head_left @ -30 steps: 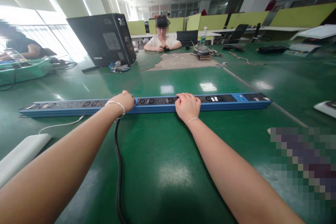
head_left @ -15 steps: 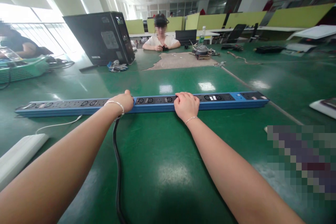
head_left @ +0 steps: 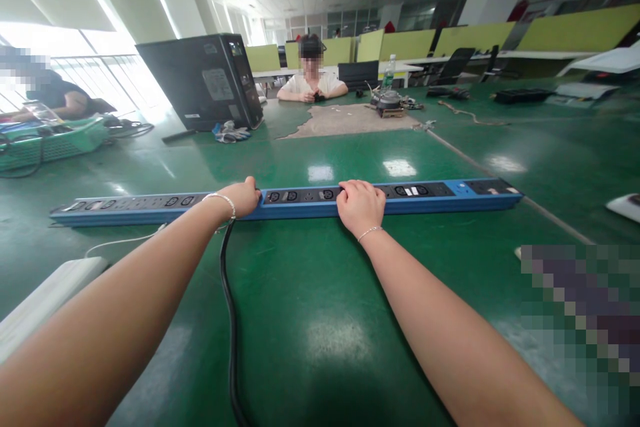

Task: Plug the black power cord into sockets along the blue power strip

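Observation:
A long blue power strip [head_left: 300,208] with a row of black sockets lies crosswise on the green tabletop. My left hand [head_left: 244,200] is closed at the strip left of its middle, thumb up, its fingertips hidden behind the wrist and hand. A thick black cable [head_left: 230,300] runs from beneath that hand towards me; where it ends there is hidden. Over the top of the strip, right of its middle, my right hand [head_left: 362,205] is closed with curled fingers. Several sockets show between the two hands.
A black computer tower [head_left: 200,83] stands at the back left beside gloves [head_left: 231,132]. A green basket [head_left: 60,143] sits far left. Across the table a person [head_left: 313,83] sits behind a round metal device [head_left: 387,101]. A white object [head_left: 55,297] with a thin cord lies near left.
The whole view has shifted slightly, so everything appears a little further right and lower. Both hands keep their places on the power strip.

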Demonstrator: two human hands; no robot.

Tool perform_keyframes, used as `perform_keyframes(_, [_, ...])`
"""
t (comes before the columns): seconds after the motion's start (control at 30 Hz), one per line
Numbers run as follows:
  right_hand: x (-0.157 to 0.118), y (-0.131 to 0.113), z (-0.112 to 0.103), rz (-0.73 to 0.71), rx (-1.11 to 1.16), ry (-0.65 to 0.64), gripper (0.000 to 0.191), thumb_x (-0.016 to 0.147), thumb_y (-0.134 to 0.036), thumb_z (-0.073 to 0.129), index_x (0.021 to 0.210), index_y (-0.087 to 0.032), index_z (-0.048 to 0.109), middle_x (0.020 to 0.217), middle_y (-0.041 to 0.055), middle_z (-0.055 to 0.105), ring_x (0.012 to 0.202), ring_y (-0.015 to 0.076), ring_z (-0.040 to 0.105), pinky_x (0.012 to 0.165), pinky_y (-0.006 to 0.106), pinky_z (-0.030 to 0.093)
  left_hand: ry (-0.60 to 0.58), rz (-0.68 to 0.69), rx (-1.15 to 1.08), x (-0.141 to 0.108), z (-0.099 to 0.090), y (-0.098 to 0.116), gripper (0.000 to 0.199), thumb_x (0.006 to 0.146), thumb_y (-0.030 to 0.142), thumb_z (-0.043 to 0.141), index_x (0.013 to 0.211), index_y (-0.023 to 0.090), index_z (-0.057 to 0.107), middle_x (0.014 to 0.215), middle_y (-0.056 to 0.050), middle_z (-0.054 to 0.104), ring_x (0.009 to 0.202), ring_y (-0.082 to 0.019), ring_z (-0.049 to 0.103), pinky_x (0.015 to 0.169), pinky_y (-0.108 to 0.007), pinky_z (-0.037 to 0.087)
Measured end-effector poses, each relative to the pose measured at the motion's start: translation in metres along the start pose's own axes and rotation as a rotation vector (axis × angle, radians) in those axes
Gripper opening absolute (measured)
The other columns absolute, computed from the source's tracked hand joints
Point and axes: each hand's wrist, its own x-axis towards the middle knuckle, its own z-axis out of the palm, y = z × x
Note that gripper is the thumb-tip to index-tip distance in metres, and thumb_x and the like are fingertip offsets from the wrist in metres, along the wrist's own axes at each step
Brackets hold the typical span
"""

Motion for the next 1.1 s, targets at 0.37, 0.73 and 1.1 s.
perform_keyframes(0.37, [0.0,0.0,0.0,0.006,0.015,-0.004,0.032,0.084,-0.022,0.04,0.099,-0.023,0.068,0.109,0.0038,0.067,0.106,0.0205,0.051,0.089,0.038,0.026,0.069,-0.049,-0.021,-0.006,0.008,0.006,0.048,0.086,0.036,0.022,0.118,0.008,0.044,0.106,-0.025,0.064,0.098,-0.03,0.062,0.077,-0.038,0.044])
perform_keyframes(0.73, [0.0,0.0,0.001,0.003,0.023,0.014,0.032,0.083,-0.022,0.04,0.099,-0.023,0.068,0.108,0.0038,0.067,0.106,0.0203,0.052,0.09,0.038,0.025,0.139,-0.106,-0.052,-0.019,0.012,0.013,0.046,0.087,0.039,0.019,0.113,0.012,0.046,0.097,-0.024,0.066,0.092,-0.033,0.064,0.074,-0.042,0.045])
perform_keyframes(1.1, [0.001,0.002,0.002,-0.003,0.027,0.013,0.032,0.084,-0.022,0.039,0.099,-0.023,0.068,0.109,0.0044,0.067,0.106,0.0212,0.051,0.09,0.039,0.025,0.004,0.005,0.007,0.003,-0.002,0.001,0.042,0.086,0.036,0.028,0.115,0.011,0.048,0.095,-0.018,0.069,0.083,-0.024,0.066,0.073,-0.032,0.046])
